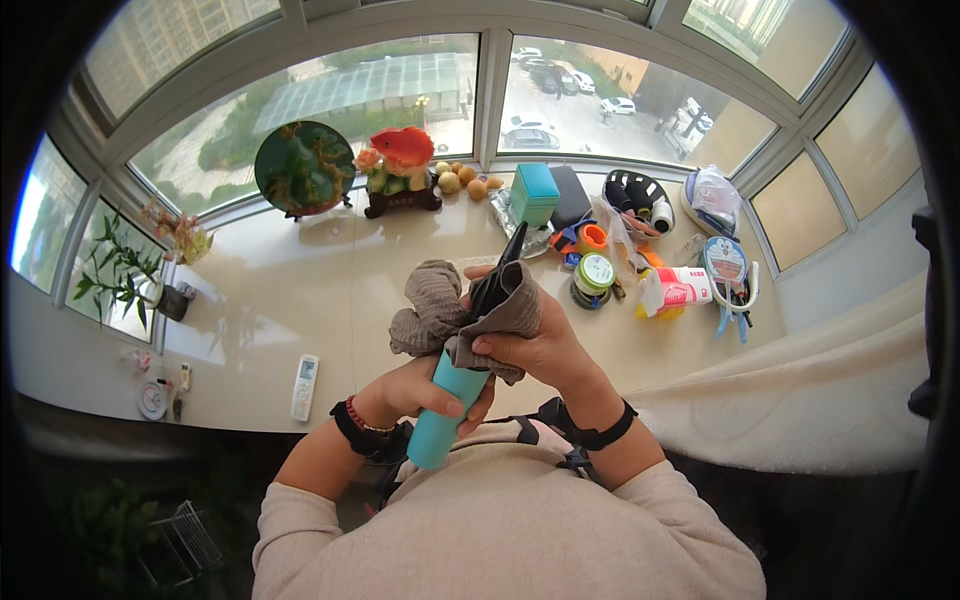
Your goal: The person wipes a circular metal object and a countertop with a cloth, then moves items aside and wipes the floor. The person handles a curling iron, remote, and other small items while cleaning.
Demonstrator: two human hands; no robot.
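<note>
Close in front of my body I hold a turquoise cylindrical bottle [438,428], tilted, its lower end toward me. My left hand [408,388] is closed around the bottle's middle. At its upper end is a black top [490,290] with a strap-like or pointed piece sticking up; its exact form is partly hidden. A grey-brown ribbed cloth [432,302] is bunched around this top and hangs to both sides. My right hand [545,345] grips the cloth against the black top, thumb on the near side and fingers behind.
A white remote control [305,388] lies on the windowsill counter [255,320]. Behind stand a green decorative plate [305,170] and a red-topped ornament [402,165]. Rightward are a teal box [535,193], a green-lidded jar [593,275], a black basket [640,200] and a red-white packet [680,288].
</note>
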